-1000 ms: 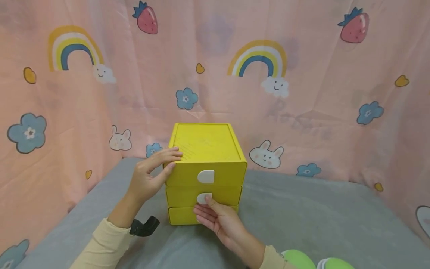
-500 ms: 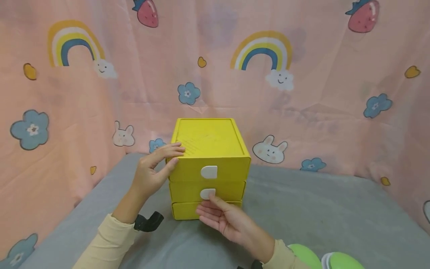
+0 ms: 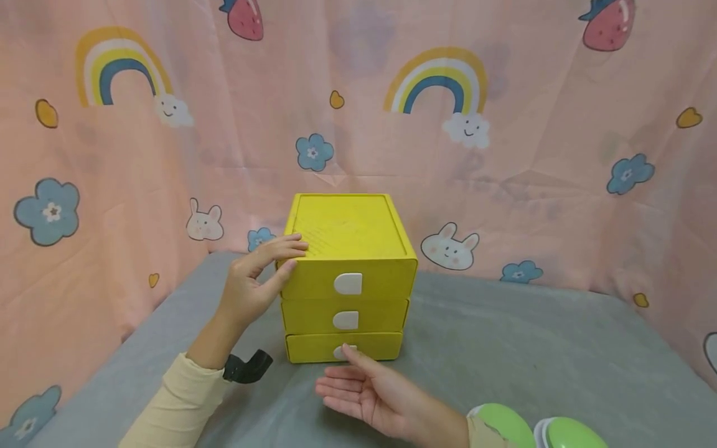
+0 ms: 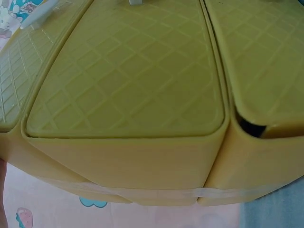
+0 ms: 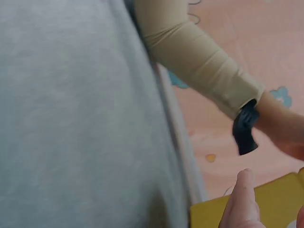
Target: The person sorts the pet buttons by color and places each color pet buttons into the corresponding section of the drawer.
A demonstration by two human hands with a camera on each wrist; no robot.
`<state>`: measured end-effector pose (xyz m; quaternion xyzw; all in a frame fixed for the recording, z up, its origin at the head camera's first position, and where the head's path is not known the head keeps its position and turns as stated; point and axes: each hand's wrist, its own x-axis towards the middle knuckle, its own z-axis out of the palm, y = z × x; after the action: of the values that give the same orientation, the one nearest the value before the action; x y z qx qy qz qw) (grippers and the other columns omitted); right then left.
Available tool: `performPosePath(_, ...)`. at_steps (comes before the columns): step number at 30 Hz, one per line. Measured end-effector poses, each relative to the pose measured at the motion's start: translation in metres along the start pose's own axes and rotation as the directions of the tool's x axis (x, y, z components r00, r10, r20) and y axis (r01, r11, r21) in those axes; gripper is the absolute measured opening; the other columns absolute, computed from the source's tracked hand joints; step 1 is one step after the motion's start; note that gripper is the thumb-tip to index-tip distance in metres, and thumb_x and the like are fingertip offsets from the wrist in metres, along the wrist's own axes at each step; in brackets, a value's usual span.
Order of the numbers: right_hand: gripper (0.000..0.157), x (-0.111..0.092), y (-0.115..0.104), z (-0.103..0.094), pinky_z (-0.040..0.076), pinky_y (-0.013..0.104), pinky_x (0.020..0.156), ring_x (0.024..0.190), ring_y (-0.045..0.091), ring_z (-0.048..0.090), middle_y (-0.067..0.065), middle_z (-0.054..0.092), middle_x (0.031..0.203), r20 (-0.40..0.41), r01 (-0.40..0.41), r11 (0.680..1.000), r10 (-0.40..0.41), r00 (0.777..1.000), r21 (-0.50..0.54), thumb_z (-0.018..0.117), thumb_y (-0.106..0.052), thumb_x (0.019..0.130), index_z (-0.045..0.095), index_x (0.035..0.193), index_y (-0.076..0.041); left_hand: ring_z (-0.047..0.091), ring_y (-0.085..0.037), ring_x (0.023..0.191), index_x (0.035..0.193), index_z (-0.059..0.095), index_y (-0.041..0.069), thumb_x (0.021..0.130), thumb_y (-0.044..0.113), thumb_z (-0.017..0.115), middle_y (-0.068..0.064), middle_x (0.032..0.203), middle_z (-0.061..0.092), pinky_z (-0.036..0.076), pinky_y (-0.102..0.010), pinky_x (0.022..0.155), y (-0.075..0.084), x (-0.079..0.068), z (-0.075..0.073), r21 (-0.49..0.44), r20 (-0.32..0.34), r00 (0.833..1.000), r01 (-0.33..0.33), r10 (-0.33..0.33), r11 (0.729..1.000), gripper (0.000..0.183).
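A yellow three-drawer box (image 3: 350, 225) stands on grey cloth, with a white tab on each drawer front. My left hand (image 3: 249, 283) rests at its upper left corner, fingers along the top and thumb at the front edge. Low before the box, my right hand (image 3: 375, 395) has its palm turned up and fingers extended. Its thumb tip overlaps the white tab of the bottom drawer (image 3: 310, 348), hiding part of that tab. In the left wrist view, a dark gap shows at the edge of the bottom drawer front (image 4: 270, 61); the middle drawer front (image 4: 133, 71) sits flush.
Two green-and-white round objects (image 3: 571, 434) lie at the lower right, near my right sleeve. Grey cloth (image 3: 532, 348) covers the surface. Behind hangs a pink curtain (image 3: 358, 162) printed with rainbows and flowers. A black wrist mount (image 3: 248, 367) juts from my left sleeve.
My right hand has moved down from the middle drawer's tab to the bottom one. The left hand keeps its place on the box; the head view has shifted slightly.
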<state>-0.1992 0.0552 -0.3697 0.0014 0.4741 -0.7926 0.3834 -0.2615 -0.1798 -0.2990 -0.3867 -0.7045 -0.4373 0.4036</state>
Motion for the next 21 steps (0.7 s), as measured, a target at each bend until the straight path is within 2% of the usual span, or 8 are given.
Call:
performPosePath(6,0.064,0.007,0.007,-0.015,0.049,0.04,0.107,0.111,0.025,0.069,0.015,0.071,0.111,-0.094,0.027,0.999,-0.023,0.995,0.042,0.061,-0.032,0.099,0.041,0.139,0.014,0.062,-0.011,0.124,0.105,0.074,0.0,0.081,-0.017,0.065,-0.021,0.11,0.073,0.047,-0.021,0.107,0.0,-0.001,0.0,0.0,-0.003,1.0,0.004,-0.004,1.0,0.031)
performPosePath(10,0.062,0.013,0.01,-0.022,0.046,0.043,0.111,0.11,0.026,0.069,0.014,0.07,0.109,-0.137,0.046,0.996,-0.035,0.99,0.075,0.062,-0.024,0.099,0.038,0.141,0.014,0.061,-0.011,0.125,0.105,0.073,0.0,0.082,-0.017,0.065,-0.022,0.111,0.072,0.047,-0.022,0.108,-0.002,-0.003,0.0,-0.004,0.005,1.0,0.018,-0.017,1.0,0.03)
performPosePath(15,0.061,0.019,0.013,-0.027,0.041,0.046,0.114,0.112,0.029,0.068,0.015,0.068,0.109,-0.162,0.052,0.995,-0.037,0.986,0.089,0.062,-0.024,0.099,0.038,0.14,0.015,0.061,-0.01,0.126,0.106,0.074,0.0,0.081,-0.017,0.065,-0.021,0.111,0.072,0.047,-0.023,0.108,-0.004,-0.004,-0.001,0.002,0.007,0.999,0.032,-0.032,0.999,0.031)
performPosePath(21,0.057,0.022,0.013,-0.03,0.044,0.046,0.112,0.11,0.028,0.069,0.015,0.069,0.107,-0.181,0.058,0.995,-0.042,0.983,0.085,0.063,-0.027,0.098,0.043,0.134,0.013,0.061,-0.01,0.125,0.106,0.074,0.001,0.082,-0.016,0.065,-0.019,0.111,0.073,0.047,-0.022,0.108,-0.003,-0.001,0.001,-0.002,-0.002,1.0,0.023,-0.023,1.0,0.031)
